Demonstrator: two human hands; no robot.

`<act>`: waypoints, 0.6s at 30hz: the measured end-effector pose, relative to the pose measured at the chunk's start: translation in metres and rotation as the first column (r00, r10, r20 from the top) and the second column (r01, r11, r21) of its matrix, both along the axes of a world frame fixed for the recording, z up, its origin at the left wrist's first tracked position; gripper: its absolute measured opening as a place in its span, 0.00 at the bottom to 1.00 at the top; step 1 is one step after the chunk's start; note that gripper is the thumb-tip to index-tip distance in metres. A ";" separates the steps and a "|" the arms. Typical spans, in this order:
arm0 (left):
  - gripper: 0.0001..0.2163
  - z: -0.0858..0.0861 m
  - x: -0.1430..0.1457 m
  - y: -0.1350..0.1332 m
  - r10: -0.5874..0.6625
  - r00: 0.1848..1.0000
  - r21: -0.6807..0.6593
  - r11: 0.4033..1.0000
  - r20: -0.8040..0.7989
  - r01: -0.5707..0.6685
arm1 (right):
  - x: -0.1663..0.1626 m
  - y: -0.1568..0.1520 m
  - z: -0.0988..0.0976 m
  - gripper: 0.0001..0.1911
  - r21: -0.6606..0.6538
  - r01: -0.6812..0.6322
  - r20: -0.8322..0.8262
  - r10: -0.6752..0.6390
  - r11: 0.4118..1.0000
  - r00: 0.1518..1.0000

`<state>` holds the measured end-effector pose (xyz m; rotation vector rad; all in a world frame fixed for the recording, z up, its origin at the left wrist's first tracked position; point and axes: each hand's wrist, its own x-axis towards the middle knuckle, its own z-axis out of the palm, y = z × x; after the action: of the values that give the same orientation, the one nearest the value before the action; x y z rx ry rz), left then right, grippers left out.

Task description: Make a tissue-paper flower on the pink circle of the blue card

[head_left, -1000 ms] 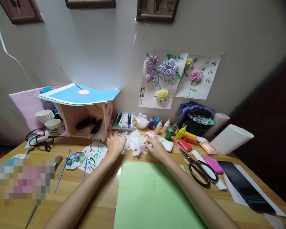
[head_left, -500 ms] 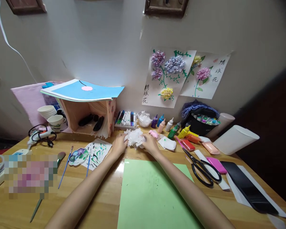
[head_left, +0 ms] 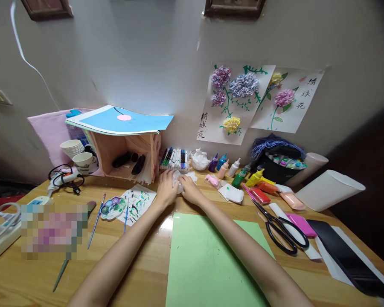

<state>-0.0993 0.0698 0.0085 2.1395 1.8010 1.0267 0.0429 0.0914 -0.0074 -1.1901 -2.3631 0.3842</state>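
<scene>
Both my hands are brought together over a wad of crumpled white tissue paper (head_left: 179,182) at the back of the table. My left hand (head_left: 167,187) wraps round its left side, and my right hand (head_left: 191,190) presses on it from the right. Most of the wad is hidden by the fingers; a white edge shows beyond the right hand. Below my forearms lies a sheet of light green paper (head_left: 208,260), with small dark specks on it. Just behind my hands are a set of markers (head_left: 175,158) and a white crumpled plastic bundle (head_left: 200,160).
At left are a cardboard box (head_left: 124,140), paper cups (head_left: 83,161), a paint palette (head_left: 113,207) and brushes. Paint bottles (head_left: 233,167), black scissors (head_left: 283,232), clay packs (head_left: 260,196) and a black phone-like slab (head_left: 348,260) lie right. Paper flower pictures (head_left: 235,102) hang on the wall.
My hands have closed in over the white tissue wad, which now looks smaller and mostly covered. The whole view has shifted slightly, so things appear further right.
</scene>
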 end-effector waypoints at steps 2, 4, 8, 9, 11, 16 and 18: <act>0.24 -0.001 0.006 -0.007 -0.058 0.995 0.040 0.997 -0.086 0.061 | 0.014 0.004 0.006 0.30 -0.080 -0.057 -0.035 0.054 0.995 0.998; 0.23 -0.004 0.009 -0.011 -0.084 0.982 0.039 0.995 -0.167 0.092 | 0.032 0.007 0.015 0.35 -0.175 -0.145 -0.048 0.139 0.974 0.989; 0.19 -0.015 0.006 -0.009 -0.104 0.958 0.006 0.994 -0.269 0.110 | 0.063 0.012 0.026 0.36 -0.269 -0.170 -0.087 0.152 0.948 0.984; 0.18 -0.018 0.004 -0.007 -0.099 0.955 0.006 0.994 -0.279 0.105 | 0.066 0.014 0.026 0.34 -0.267 -0.124 -0.082 0.105 0.956 0.991; 0.18 -0.023 0.001 -0.003 -0.079 0.956 0.014 0.996 -0.282 0.086 | 0.067 0.015 0.024 0.33 -0.249 -0.032 -0.055 0.018 0.968 0.998; 0.18 -0.029 -0.002 0.001 -0.053 0.959 0.041 0.997 -0.277 0.067 | 0.046 0.009 0.022 0.29 -0.222 -0.002 0.011 0.005 0.975 1.000; 0.18 -0.027 -0.002 0.001 -0.027 0.964 0.056 0.998 -0.264 0.043 | 0.040 0.005 0.024 0.27 -0.229 -0.037 -0.018 0.034 0.973 0.999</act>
<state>-0.1011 0.0711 -0.0183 2.4354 1.8544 0.8326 0.0825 0.0966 0.0164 -1.2417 -2.3794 0.6924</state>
